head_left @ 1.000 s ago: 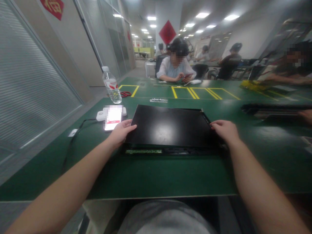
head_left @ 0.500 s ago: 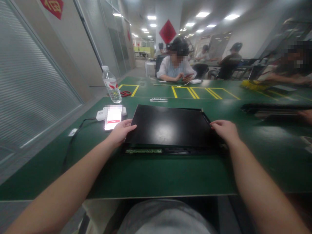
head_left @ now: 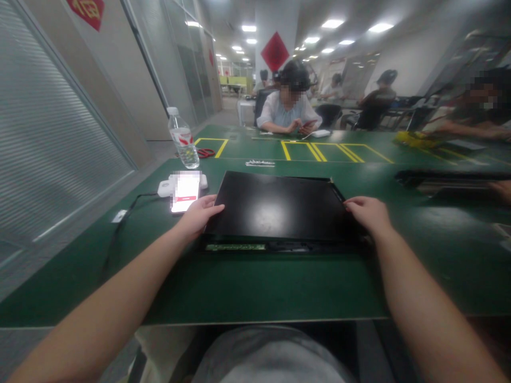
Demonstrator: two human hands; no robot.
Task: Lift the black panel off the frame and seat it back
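A flat black display panel (head_left: 275,207) lies slightly askew over a black frame (head_left: 311,247) on the green table. Along the near edge of that frame a strip of green circuit board (head_left: 235,247) shows. My left hand (head_left: 200,214) grips the panel's left edge, thumb on top and fingers partly hidden beneath. At the opposite side, my right hand (head_left: 369,214) pinches the right edge near its upper corner. Whether the right fingers hold the panel alone or also the frame, I cannot tell.
Left of the panel lie a lit phone (head_left: 186,191) and a white power strip (head_left: 164,188) with a black cable. Behind them stand a water bottle (head_left: 183,139) and red-handled scissors (head_left: 206,153). A person (head_left: 288,109) sits opposite; another person's dark panel (head_left: 451,178) is at right.
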